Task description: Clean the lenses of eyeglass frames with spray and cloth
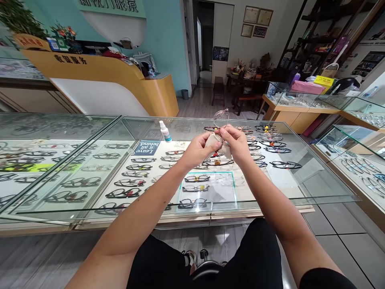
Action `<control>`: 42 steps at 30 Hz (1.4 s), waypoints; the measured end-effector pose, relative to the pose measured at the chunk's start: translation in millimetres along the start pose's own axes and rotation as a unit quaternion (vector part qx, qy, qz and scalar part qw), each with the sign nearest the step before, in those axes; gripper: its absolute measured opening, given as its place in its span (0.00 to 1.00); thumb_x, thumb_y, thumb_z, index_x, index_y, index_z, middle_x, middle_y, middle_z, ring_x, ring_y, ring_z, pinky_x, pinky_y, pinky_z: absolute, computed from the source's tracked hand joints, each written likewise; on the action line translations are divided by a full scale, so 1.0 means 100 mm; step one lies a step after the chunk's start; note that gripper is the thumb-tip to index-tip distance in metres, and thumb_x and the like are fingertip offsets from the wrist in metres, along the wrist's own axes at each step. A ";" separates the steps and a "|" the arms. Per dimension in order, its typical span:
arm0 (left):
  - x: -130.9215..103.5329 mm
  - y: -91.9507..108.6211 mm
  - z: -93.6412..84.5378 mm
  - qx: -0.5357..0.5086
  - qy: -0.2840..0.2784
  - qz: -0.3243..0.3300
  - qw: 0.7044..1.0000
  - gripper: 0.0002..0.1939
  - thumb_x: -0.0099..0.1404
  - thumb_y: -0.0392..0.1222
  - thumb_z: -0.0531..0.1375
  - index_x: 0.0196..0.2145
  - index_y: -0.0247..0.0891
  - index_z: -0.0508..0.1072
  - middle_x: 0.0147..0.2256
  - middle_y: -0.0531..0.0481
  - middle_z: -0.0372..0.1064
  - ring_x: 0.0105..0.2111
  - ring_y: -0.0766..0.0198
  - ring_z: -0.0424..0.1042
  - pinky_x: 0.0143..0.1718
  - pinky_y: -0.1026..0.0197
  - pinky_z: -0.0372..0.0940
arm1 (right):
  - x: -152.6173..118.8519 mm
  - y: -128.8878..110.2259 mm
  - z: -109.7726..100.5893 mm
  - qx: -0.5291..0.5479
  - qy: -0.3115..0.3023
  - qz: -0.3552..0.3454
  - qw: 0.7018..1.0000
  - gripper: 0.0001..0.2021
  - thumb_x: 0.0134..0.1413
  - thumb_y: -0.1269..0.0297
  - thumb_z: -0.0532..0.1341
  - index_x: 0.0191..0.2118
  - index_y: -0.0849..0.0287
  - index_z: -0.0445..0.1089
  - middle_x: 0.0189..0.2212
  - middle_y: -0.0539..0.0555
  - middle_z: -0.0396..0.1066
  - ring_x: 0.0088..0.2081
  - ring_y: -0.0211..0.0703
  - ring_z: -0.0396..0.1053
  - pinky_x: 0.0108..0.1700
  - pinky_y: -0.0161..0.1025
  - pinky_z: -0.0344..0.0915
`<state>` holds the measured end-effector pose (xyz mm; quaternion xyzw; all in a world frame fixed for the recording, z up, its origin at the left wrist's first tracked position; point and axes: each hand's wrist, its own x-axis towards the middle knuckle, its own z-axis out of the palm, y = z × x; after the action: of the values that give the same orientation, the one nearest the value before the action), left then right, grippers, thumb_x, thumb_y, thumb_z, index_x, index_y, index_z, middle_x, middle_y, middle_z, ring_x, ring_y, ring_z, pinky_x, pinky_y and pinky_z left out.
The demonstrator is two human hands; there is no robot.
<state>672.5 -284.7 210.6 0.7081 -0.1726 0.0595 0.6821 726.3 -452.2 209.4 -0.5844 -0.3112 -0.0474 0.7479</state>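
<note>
Both hands meet above the glass display case [255, 192]. My left hand [198, 149] is closed on a pale cloth [214, 140], with the thumb pressed against it. My right hand [237, 143] pinches a pair of thin-rimmed glasses [221, 119]; one round lens stands upright above the fingers. The other lens is largely hidden by the cloth and fingers. A white spray bottle [165, 131] with a blue label stands on the glass, to the left of my hands.
Rows of eyeglasses [130, 182] lie inside the case under the glass. A blue printed card [147, 147] is also inside. Another glass case [355, 160] stands at the right. Beyond are an orange counter [159, 94], a wooden stool [218, 90] and a cluttered desk.
</note>
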 end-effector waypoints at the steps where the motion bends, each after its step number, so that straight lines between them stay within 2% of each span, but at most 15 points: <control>1: 0.00 0.01 0.00 -0.001 -0.009 -0.003 1.000 0.31 0.60 0.68 0.76 0.42 0.38 0.76 0.30 0.53 0.70 0.27 0.67 0.64 0.27 0.63 0.60 | 0.00 0.00 0.00 0.025 -0.008 0.024 0.999 0.22 0.53 0.36 0.76 0.33 0.51 0.84 0.39 0.52 0.74 0.44 0.47 0.72 0.50 0.45 0.71; 4: -0.01 0.03 0.00 0.006 -0.033 -0.010 0.999 0.32 0.63 0.70 0.73 0.46 0.38 0.76 0.30 0.54 0.69 0.26 0.67 0.63 0.28 0.63 0.58 | -0.01 -0.01 0.00 0.098 -0.025 0.093 0.991 0.23 0.45 0.37 0.81 0.33 0.52 0.84 0.44 0.53 0.78 0.47 0.46 0.74 0.49 0.42 0.73; 8: -0.02 0.05 0.01 0.003 -0.063 -0.012 0.998 0.34 0.62 0.73 0.73 0.45 0.38 0.75 0.35 0.50 0.72 0.32 0.64 0.68 0.33 0.62 0.64 | -0.03 -0.02 0.01 0.152 -0.046 0.150 0.976 0.24 0.41 0.40 0.84 0.33 0.53 0.82 0.46 0.54 0.83 0.44 0.45 0.77 0.45 0.41 0.75; 15: -0.03 -0.01 0.00 0.024 -0.081 -0.010 0.996 0.35 0.68 0.78 0.64 0.34 0.38 0.70 0.25 0.55 0.61 0.24 0.68 0.56 0.25 0.62 0.51 | -0.01 0.03 -0.02 0.138 -0.031 0.145 0.979 0.25 0.44 0.37 0.82 0.35 0.52 0.81 0.39 0.52 0.83 0.33 0.42 0.73 0.34 0.39 0.72; 18: -0.04 0.01 0.01 0.013 -0.079 -0.016 0.997 0.34 0.66 0.76 0.68 0.33 0.38 0.71 0.26 0.54 0.61 0.24 0.69 0.57 0.25 0.62 0.50 | -0.02 0.03 -0.01 0.152 -0.033 0.147 0.977 0.25 0.44 0.37 0.82 0.36 0.52 0.82 0.36 0.51 0.82 0.32 0.41 0.72 0.33 0.38 0.70; 21: -0.06 0.06 0.05 -0.022 -0.056 -0.026 0.998 0.33 0.60 0.71 0.75 0.36 0.37 0.73 0.25 0.56 0.62 0.23 0.70 0.56 0.24 0.63 0.49 | -0.02 0.02 0.01 0.178 -0.027 0.140 0.974 0.24 0.45 0.39 0.82 0.35 0.53 0.82 0.37 0.51 0.83 0.32 0.39 0.72 0.33 0.36 0.70; 26: -0.07 0.10 0.15 -0.073 0.027 -0.011 0.997 0.34 0.54 0.65 0.81 0.43 0.36 0.78 0.25 0.57 0.66 0.23 0.71 0.59 0.23 0.64 0.54 | -0.04 0.02 0.08 0.221 -0.012 0.140 0.965 0.22 0.42 0.42 0.84 0.34 0.53 0.83 0.42 0.51 0.85 0.38 0.42 0.76 0.41 0.38 0.75; 31: -0.04 0.04 0.19 -0.095 0.087 0.009 0.992 0.35 0.52 0.67 0.81 0.43 0.36 0.79 0.28 0.55 0.71 0.26 0.69 0.65 0.27 0.65 0.61 | -0.08 0.00 0.16 0.224 -0.012 0.141 0.964 0.21 0.43 0.42 0.84 0.34 0.52 0.84 0.46 0.51 0.86 0.47 0.46 0.80 0.52 0.41 0.76; 36: -0.02 -0.01 0.17 -0.063 0.143 0.050 0.986 0.35 0.55 0.72 0.77 0.39 0.35 0.81 0.28 0.54 0.72 0.26 0.69 0.65 0.29 0.64 0.61 | -0.11 -0.04 0.21 0.176 -0.020 0.100 0.979 0.21 0.46 0.39 0.82 0.32 0.51 0.84 0.44 0.52 0.87 0.52 0.52 0.81 0.61 0.47 0.74; 39: -0.02 -0.03 0.15 -0.033 0.151 0.069 0.986 0.35 0.61 0.76 0.72 0.34 0.36 0.80 0.24 0.55 0.67 0.25 0.69 0.61 0.28 0.63 0.58 | -0.11 -0.05 0.21 0.172 -0.022 0.086 0.981 0.20 0.47 0.40 0.82 0.32 0.50 0.84 0.42 0.51 0.87 0.50 0.50 0.81 0.59 0.45 0.74; 42: -0.02 -0.05 0.13 -0.020 0.125 0.061 0.990 0.35 0.64 0.77 0.68 0.34 0.37 0.79 0.24 0.54 0.66 0.25 0.68 0.61 0.27 0.62 0.58 | -0.10 -0.04 0.19 0.191 -0.009 0.104 0.976 0.19 0.46 0.43 0.83 0.32 0.51 0.84 0.40 0.50 0.87 0.42 0.45 0.80 0.49 0.40 0.75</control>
<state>670.2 -296.7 204.9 0.6694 -0.1298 0.1855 0.7075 708.5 -439.5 210.0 -0.4600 -0.2588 0.0966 0.8439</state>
